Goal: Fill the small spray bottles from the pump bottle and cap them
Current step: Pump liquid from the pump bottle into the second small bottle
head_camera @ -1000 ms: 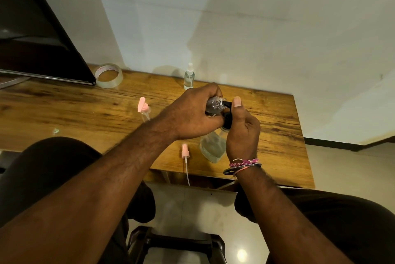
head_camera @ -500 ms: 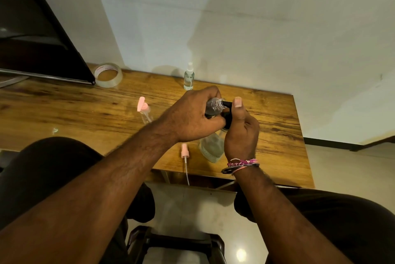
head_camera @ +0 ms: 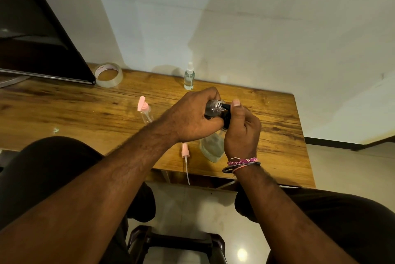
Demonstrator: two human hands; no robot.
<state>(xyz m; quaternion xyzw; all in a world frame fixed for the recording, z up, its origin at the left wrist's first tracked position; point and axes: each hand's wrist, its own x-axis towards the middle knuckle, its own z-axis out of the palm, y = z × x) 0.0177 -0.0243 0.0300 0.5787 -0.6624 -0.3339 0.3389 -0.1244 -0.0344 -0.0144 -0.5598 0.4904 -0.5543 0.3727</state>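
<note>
Clear little bottle (head_camera: 213, 107) is tipped sideways in the left hand (head_camera: 192, 118), mouth on the black pump (head_camera: 227, 112) the right hand (head_camera: 241, 130) grips. Keep them lined up above the table (head_camera: 85, 109), press slowly.

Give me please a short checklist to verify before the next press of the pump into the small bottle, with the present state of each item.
1. Small bottle held firmly: ok, the left hand grips it, tilted sideways.
2. Black pump nozzle meets the bottle's open neck: ok, it sits at the mouth.
3. Right hand on the pump: ok, thumb on top of the pump head.
4. Pump bottle standing on the table: ok, though the hands mostly hide it.
5. Liquid level in the small bottle: cannot tell, the hand covers it.
6. Cap ready: ok, a loose pink spray cap lies near the table's front edge.
</note>
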